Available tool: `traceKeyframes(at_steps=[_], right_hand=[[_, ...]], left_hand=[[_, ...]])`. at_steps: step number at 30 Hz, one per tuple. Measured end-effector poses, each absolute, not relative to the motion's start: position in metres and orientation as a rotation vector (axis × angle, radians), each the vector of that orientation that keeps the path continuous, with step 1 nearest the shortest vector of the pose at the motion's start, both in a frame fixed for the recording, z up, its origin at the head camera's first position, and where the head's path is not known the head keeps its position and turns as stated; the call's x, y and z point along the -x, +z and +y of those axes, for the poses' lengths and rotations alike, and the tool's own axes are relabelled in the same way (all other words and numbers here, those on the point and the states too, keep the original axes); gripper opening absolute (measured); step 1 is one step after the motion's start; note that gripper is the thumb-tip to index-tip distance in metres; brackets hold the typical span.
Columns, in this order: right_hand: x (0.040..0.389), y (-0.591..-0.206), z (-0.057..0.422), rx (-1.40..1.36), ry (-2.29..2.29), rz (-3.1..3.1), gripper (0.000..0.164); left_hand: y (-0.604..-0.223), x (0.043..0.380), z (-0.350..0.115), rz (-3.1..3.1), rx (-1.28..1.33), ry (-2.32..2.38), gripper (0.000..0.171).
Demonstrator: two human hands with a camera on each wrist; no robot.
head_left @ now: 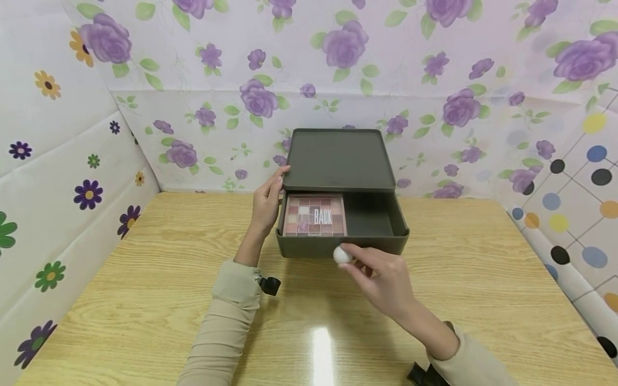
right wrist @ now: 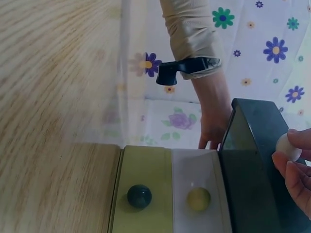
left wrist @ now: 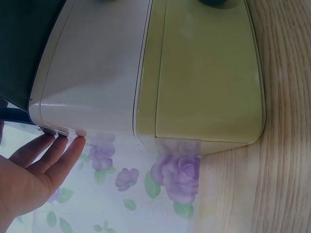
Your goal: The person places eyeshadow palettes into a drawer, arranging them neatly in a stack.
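A small drawer cabinet with a dark grey-green top stands on the table. Its dark top drawer is pulled partly out, with an eyeshadow palette marked "BACK" lying in its left half. Between thumb and fingers, my right hand pinches the round white drawer knob. My left hand rests against the cabinet's left side, fingers extended along it. Lower down, the right wrist view shows a white drawer with a yellowish knob and an olive drawer with a dark knob.
The light wood table reaches past both sides of the cabinet. Behind it hangs a purple-flowered cloth. Patterned cloths also border the left and right. A black wrist mount sits on the left sleeve.
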State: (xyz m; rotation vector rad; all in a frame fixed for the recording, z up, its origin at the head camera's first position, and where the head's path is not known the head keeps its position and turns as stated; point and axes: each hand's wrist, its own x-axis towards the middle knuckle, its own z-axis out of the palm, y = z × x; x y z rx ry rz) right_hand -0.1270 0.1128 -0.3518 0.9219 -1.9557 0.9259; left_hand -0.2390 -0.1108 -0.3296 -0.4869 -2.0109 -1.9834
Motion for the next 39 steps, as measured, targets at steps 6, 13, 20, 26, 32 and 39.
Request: traceKeyframes(at_steps=[6, 13, 20, 26, 32, 39], right_hand=[[0.135, -0.352, 0.112, -0.923, 0.912, -1.936, 0.038], [0.147, -0.355, 0.112, -0.885, 0.901, -1.979, 0.025], [0.159, -0.356, 0.110, -0.857, 0.887, -1.989, 0.033], [0.172, -0.355, 0.108, -0.836, 0.921, -1.993, 0.030], [0.183, -0.353, 0.105, -0.822, 0.956, -2.002, 0.028], [0.194, -0.350, 0.104, -0.813, 0.960, -2.009, 0.025]], left_hand=[[-0.329, 0.239, -0.110, -1.992, 0.495, -1.993, 0.038], [-0.330, 0.239, -0.110, -2.014, 0.493, -1.969, 0.039], [-0.331, 0.239, -0.111, -2.022, 0.515, -1.935, 0.039], [-0.331, 0.238, -0.110, -2.069, 0.489, -1.832, 0.038], [-0.332, 0.239, -0.111, -2.073, 0.528, -1.813, 0.039], [-0.334, 0.241, -0.112, -2.066, 0.521, -1.866, 0.039]])
